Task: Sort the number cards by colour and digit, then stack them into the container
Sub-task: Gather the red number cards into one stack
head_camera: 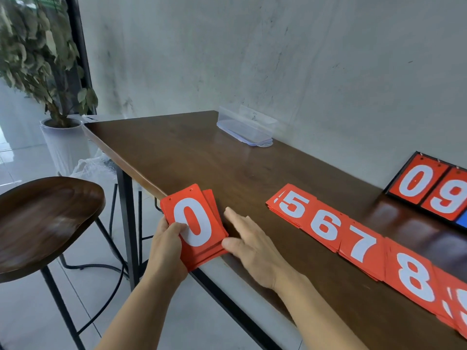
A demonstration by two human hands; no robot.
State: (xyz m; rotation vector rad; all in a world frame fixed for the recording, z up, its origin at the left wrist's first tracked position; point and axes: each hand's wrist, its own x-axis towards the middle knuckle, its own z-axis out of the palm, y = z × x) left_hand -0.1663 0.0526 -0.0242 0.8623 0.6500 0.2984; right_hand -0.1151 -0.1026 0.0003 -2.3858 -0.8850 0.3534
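A stack of red number cards [195,223] with a white 0 on top sits at the table's front edge, partly over it. My left hand [165,248] grips the stack's left side, thumb on the top card. My right hand [249,245] lies flat on the table with straight fingers touching the stack's right edge. To the right, red card piles run in a row: 5 [293,205], 6 [324,227], 7 [362,245], 8 [412,279], and a further pile cut off at the frame's edge. A clear plastic container [246,126] rests against the wall at the far side.
A black flip scoreboard [429,186] showing red 0 and 9, with a blue panel below, stands at the right by the wall. A wooden stool [48,218] is left of the table [177,152]. A potted plant [63,137] stands beyond the far corner.
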